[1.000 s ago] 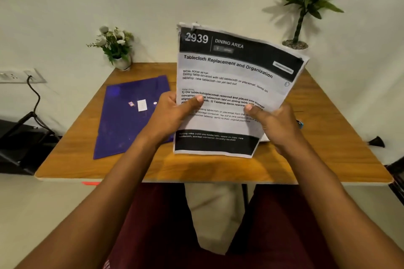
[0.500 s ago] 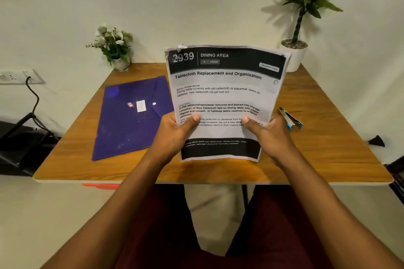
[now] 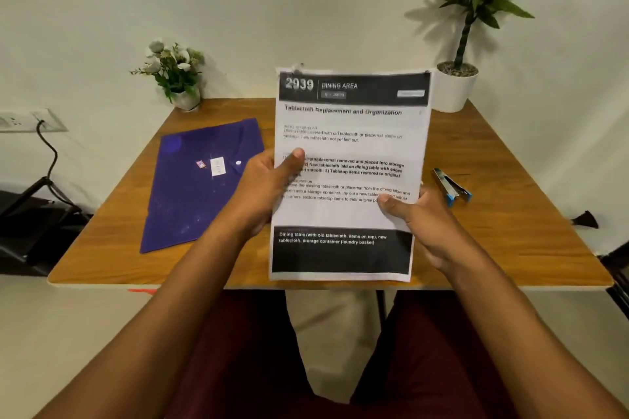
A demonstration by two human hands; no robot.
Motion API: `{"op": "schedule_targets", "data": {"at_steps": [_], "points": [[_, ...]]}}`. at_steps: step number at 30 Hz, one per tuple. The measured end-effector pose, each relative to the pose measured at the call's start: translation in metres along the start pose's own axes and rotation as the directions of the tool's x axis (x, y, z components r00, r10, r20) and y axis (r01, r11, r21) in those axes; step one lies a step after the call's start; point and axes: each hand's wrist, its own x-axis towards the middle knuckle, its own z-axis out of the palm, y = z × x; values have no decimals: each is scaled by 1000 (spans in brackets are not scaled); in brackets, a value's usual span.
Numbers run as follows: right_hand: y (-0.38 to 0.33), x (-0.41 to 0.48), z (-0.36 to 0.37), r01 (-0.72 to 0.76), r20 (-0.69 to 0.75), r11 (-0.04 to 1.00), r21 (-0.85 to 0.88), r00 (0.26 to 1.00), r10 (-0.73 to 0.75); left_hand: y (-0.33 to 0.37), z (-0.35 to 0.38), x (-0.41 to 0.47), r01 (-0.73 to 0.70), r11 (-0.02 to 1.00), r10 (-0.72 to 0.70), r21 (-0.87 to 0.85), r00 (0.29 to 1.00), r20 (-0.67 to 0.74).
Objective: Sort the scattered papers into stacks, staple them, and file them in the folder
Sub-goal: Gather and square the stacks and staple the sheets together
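Paper stack [image 3: 350, 146] held upright over bench [image 3: 510, 231] front edge, L hand [image 3: 262, 187] & R hand [image 3: 425, 224] pinching its side edges, thumbs in front. Light, floppy, prob. slippy betw. sheets; grip near both edges. Folder [image 3: 197, 187] lies left, stapler [image 3: 451, 185] right.

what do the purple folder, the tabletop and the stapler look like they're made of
Purple folder: probably thin plastic, slightly glossy, with a sheen patch and a snap button. Tabletop: wood or wood-look laminate, smooth, with visible grain. Stapler: shiny metal body with a blue, likely plastic, end.
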Motion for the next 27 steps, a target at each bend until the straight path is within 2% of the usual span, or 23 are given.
{"op": "schedule_targets", "data": {"at_steps": [3, 7, 10, 12, 14, 17, 20, 22, 27], "points": [[10, -4, -1, -126, 19, 990, 65, 992, 125, -4, 2, 17, 91, 995, -86, 52, 993, -82], [28, -3, -7, -245, 28, 970, 1, 969, 245, -25, 6, 27, 213, 968, -195, 133, 971, -135], [29, 5, -17, -207, -77, 977, -53, 976, 202, -44, 6, 28, 244, 954, -228, 175, 967, -111], [25, 12, -27, -126, -208, 955, -269, 976, 71, -54, 5, 26, 265, 939, -241, 219, 962, -129], [26, 22, -40, -85, -342, 833, -547, 931, -130, -66, 3, 27, 268, 913, -230, 309, 961, -152], [37, 44, -65, -128, -371, 525, -841, 843, -389, -81, 2, 28, 226, 883, -151, 411, 967, -206], [48, 66, -84, -297, -397, 289, -910, 827, -399, -86, 4, 28, 179, 855, -76, 486, 971, -225], [53, 74, -89, -378, -442, 239, -894, 830, -341, -87, 3, 28, 169, 846, -61, 505, 973, -223], [50, 85, -91, -392, -488, 342, -854, 831, -267, -89, 3, 26, 143, 845, -27, 516, 974, -225]]}}
